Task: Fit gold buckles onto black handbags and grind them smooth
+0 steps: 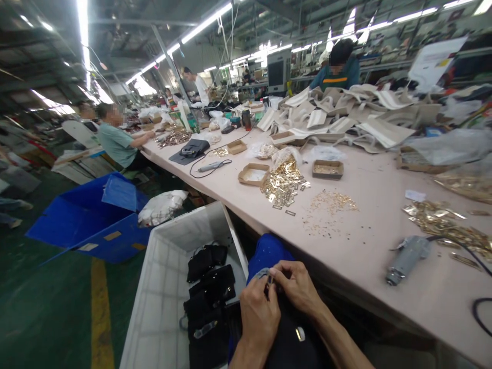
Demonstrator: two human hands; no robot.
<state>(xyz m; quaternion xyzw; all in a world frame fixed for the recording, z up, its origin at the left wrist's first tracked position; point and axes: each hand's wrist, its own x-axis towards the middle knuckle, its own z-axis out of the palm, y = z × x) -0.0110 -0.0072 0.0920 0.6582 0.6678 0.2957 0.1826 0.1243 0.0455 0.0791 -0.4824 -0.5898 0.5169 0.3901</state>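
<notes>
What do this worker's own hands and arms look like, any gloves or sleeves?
The left hand and right hand are bare, no gloves. Both forearms are uncovered to the picture's edge: no sleeve, watch or ring shows.

This is a factory floor, a bag-assembly workshop: one long desk under strip lights, seated workers along it, heaps of gold metal fittings, stacked cream bag panels, and plastic crates on the painted floor.
</notes>
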